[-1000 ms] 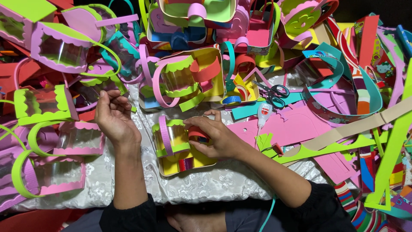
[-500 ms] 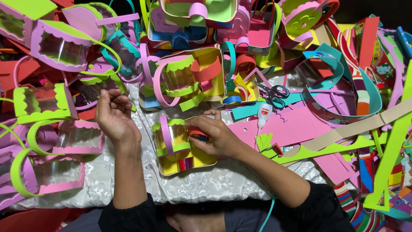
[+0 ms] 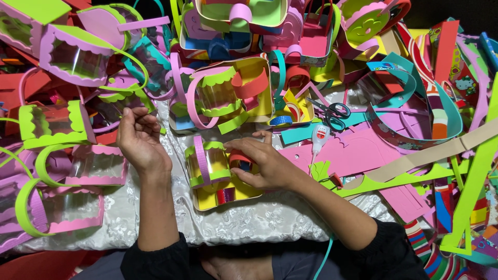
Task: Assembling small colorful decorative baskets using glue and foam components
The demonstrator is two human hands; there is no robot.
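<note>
I see my right hand (image 3: 262, 166) grasping a red foam strip (image 3: 239, 157) on the half-built yellow basket (image 3: 220, 179) lying mid-counter (image 3: 259, 218), green trim and pink handle on, while my left hand (image 3: 137, 137) hovers loosely curled, empty.

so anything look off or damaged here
Nothing looks damaged. The right hand rests on a yellow foam basket; the left hand is raised, empty. Foam scraps and scissors lie scattered, just craft clutter.

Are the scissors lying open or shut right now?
Open. The scissors lie flat on the craft pile beyond the right hand, blades spread apart, handles separated, untouched.
</note>
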